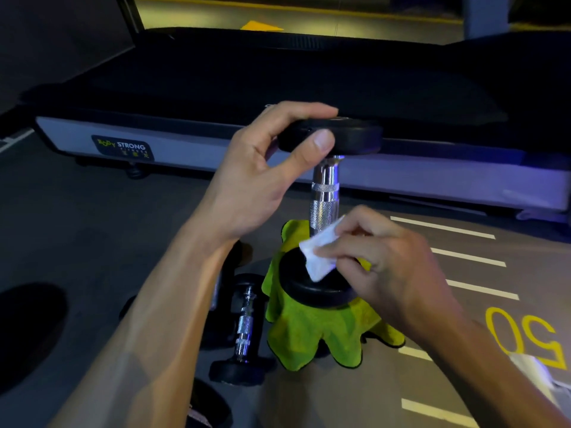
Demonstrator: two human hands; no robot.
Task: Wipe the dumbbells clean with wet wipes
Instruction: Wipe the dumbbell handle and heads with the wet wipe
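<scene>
Dumbbell base hidden by wipe; fingers clamp its top, others pinch wipe.

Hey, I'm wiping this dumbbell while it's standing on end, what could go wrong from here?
1. The upright dumbbell stands on a soft green cloth, steadied only by your left hand pinching its top plate; it may tip if that grip slips.
2. If it topples, it could hit the dumbbell lying on the floor close beside it.
3. Your right hand holds the wet wipe at the lower plate, so fingers could get caught.

Two dumbbells (one upright), one wipe, one cloth.
</scene>
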